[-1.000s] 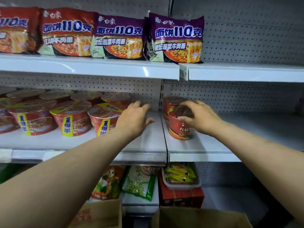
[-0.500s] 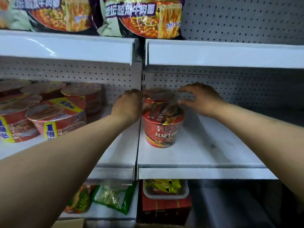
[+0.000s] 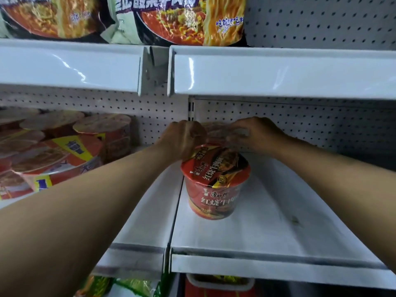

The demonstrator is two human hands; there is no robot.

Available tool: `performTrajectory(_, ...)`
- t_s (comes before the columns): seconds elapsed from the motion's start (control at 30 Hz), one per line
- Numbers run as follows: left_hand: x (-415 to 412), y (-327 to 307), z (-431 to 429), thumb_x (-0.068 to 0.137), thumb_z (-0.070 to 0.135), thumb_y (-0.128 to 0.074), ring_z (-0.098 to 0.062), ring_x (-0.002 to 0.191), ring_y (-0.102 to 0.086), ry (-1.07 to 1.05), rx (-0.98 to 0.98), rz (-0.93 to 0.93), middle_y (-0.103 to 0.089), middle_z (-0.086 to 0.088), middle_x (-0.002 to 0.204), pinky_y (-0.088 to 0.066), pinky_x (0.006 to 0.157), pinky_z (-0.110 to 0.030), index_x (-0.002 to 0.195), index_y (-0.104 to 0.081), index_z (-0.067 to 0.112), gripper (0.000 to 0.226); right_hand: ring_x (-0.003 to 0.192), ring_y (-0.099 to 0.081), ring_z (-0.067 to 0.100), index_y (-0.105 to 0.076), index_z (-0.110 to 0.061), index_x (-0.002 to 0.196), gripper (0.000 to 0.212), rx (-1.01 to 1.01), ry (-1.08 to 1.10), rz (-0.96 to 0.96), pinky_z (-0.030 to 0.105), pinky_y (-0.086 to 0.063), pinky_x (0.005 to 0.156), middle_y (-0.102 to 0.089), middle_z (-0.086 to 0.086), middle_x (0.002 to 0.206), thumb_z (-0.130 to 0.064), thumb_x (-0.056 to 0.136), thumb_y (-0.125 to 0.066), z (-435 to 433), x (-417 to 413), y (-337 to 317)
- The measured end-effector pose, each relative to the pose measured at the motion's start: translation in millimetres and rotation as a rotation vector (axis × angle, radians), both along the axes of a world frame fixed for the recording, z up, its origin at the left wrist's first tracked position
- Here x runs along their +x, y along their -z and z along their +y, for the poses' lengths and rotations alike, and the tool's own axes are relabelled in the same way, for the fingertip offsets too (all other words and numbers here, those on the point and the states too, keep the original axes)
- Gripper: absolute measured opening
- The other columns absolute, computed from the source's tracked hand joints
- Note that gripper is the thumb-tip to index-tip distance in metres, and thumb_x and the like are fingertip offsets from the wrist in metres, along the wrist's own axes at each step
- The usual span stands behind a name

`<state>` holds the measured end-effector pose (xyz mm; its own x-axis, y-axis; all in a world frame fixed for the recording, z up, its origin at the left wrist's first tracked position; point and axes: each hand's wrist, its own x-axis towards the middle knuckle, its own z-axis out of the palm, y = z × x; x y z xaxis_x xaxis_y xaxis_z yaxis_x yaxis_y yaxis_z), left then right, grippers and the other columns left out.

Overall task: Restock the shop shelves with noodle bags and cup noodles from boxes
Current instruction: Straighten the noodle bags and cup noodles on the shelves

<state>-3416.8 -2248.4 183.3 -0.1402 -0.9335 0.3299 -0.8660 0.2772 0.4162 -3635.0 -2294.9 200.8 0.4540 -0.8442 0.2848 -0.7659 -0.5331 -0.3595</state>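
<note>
A red cup noodle stands upright on the white middle shelf, close to the seam between the two shelf boards. Directly behind it, against the pegboard, is a second cup noodle, of which only the blurred lid shows. My left hand grips that rear cup from the left with curled fingers. My right hand holds it from the right, fingers laid over the lid. Both forearms reach in past the front cup.
Several red cup noodles with yellow labels, stacked two high, fill the shelf's left part. Noodle bags lie on the upper shelf, whose lip hangs low above my hands. Below are a green bag and a white tray.
The view has closed in on the shelf. Both hands have left the front area and come together around the rear cup behind the front one.
</note>
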Motion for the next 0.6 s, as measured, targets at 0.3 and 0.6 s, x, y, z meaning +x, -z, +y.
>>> performTrajectory(0.3, 5, 8, -25, 0.087, 0.051, -0.063, -0.023, 0.099, -0.063, -0.041, 0.001, -0.001, -0.069, -0.005, 0.115, -0.052, 0.080, -0.035, 0.110, -0.072, 0.024, 0.036, 0.118, -0.061, 0.017, -0.069, -0.033, 0.127, 0.044, 0.018, -0.052, 0.027, 0.027, -0.048, 0.087, -0.069, -0.003, 0.126, -0.047, 0.085, -0.073, -18, 1, 12)
performTrajectory(0.6, 29, 6, -19, 0.081, 0.047, -0.071, -0.020, 0.100, -0.064, -0.115, -0.002, -0.021, -0.071, -0.002, 0.107, -0.054, 0.089, -0.040, 0.098, -0.071, 0.025, 0.027, 0.104, -0.063, 0.012, -0.075, -0.040, 0.113, 0.040, -0.053, -0.004, 0.066, 0.026, -0.046, 0.078, -0.073, -0.010, 0.115, -0.055, 0.076, -0.079, -20, 29, 3)
